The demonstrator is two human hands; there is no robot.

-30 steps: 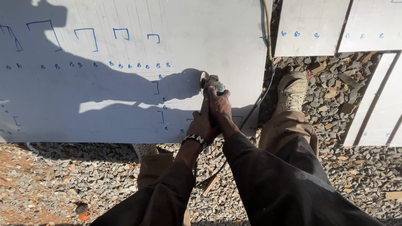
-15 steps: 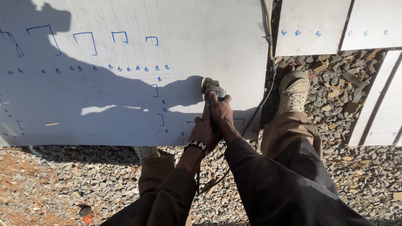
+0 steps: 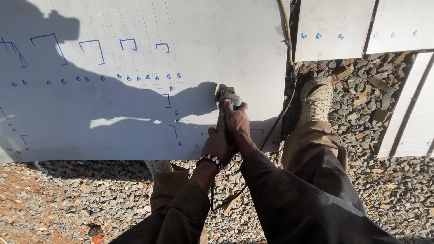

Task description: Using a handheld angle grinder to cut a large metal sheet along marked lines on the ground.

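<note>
Near the centre of the frame, the angle grinder [image 3: 227, 97] sits with its disc against the large white sheet [image 3: 135, 126], among blue-marked brackets; no finished cut can be made out, so most marks appear untouched. The right hand [image 3: 238, 124] and left hand [image 3: 218, 144] both wrap tightly around the grinder's body.

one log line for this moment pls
left hand and right hand: both grip angle grinder | disc on white sheet | cable trails right | boot on gravel
</note>
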